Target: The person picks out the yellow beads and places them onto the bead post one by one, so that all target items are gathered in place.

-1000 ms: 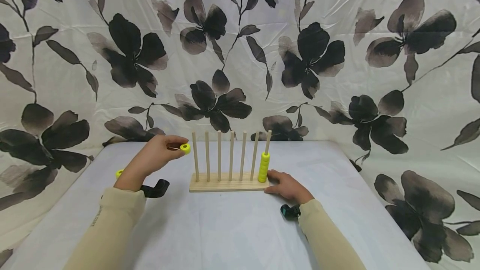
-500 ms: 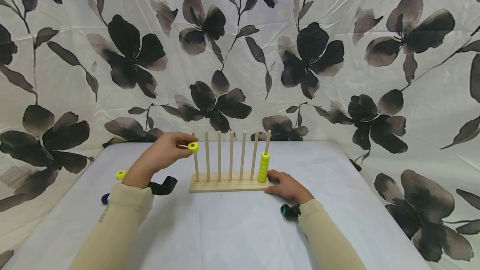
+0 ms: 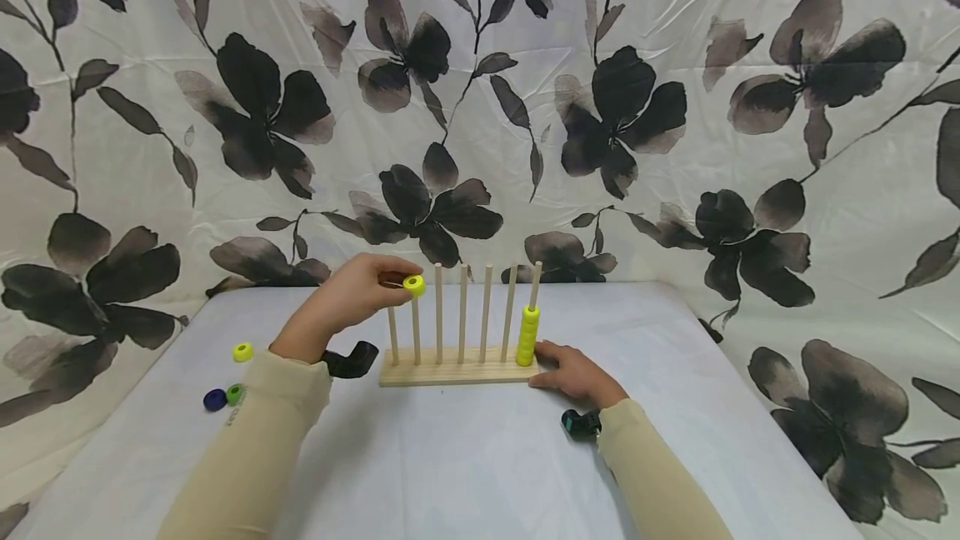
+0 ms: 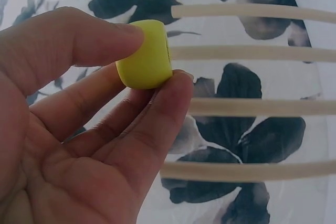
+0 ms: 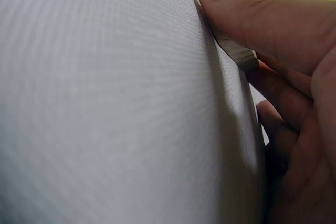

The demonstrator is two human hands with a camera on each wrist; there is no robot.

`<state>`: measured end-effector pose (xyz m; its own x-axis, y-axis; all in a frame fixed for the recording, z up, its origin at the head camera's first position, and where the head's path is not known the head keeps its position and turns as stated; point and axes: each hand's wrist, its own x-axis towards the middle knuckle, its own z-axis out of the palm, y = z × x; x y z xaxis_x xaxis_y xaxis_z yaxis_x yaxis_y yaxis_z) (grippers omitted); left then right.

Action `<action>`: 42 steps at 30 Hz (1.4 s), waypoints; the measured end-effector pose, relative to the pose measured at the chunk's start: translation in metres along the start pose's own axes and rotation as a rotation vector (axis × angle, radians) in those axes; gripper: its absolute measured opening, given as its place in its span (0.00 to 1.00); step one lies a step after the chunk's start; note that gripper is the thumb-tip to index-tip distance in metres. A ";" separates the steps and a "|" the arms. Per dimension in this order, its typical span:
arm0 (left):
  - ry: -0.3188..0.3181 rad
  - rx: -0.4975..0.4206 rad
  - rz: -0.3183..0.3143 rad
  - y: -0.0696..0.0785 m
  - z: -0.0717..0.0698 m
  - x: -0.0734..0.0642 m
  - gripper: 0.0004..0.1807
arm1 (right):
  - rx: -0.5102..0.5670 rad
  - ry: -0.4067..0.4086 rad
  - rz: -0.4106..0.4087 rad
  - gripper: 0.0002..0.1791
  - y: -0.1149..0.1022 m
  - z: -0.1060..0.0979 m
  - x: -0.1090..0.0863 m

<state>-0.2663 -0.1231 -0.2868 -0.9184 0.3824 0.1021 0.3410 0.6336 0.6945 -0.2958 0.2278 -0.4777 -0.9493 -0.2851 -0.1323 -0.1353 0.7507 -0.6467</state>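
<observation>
My left hand (image 3: pixel 352 298) pinches a yellow bead (image 3: pixel 415 292) between thumb and fingers, near the top of the second peg from the left of a wooden peg rack (image 3: pixel 450 374). In the left wrist view the bead (image 4: pixel 144 64) shows its rounded side, with several pegs behind it. My right hand (image 3: pixel 577 375) grips the rack's right end, thumb along the base's front edge and fingers behind; the right wrist view shows the base's end (image 5: pixel 241 59) between them. Beside that hand, a stack of yellow beads (image 3: pixel 527 336) sits on the rightmost peg.
On the white-covered table (image 3: pixel 450 465), a loose yellow bead (image 3: pixel 242 352), a dark blue bead (image 3: pixel 214 400) and a green bead (image 3: pixel 235 394) lie at the left, the green partly behind the left sleeve. A floral cloth (image 3: pixel 517 165) hangs behind the table.
My left hand has moved right with the yellow bead, past the leftmost peg to the second one. The blue and green beads have come into sight at the left. My right hand stays put.
</observation>
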 end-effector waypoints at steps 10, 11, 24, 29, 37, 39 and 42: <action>0.012 -0.013 0.023 0.014 0.006 0.013 0.22 | 0.013 0.010 -0.002 0.40 0.001 0.000 0.003; 0.010 -0.016 0.026 0.014 0.006 0.014 0.22 | 0.015 0.008 -0.002 0.40 0.001 0.000 0.003; -0.005 -0.028 0.028 0.034 0.014 0.026 0.21 | 0.016 0.018 -0.011 0.39 0.001 0.000 0.001; -0.009 -0.046 0.040 0.037 0.019 0.034 0.22 | 0.020 0.014 -0.019 0.40 0.002 0.001 0.002; -0.009 -0.041 0.054 0.046 0.029 0.047 0.22 | 0.017 0.007 -0.005 0.40 0.004 0.002 0.004; -0.008 -0.043 0.062 0.050 0.031 0.050 0.22 | 0.015 0.008 0.001 0.41 0.004 0.002 0.005; -0.007 -0.057 0.076 0.054 0.034 0.054 0.22 | 0.016 0.012 0.006 0.40 0.005 0.001 0.005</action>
<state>-0.2906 -0.0456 -0.2679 -0.8886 0.4330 0.1512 0.3978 0.5635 0.7240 -0.3011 0.2290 -0.4827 -0.9535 -0.2734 -0.1270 -0.1253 0.7426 -0.6579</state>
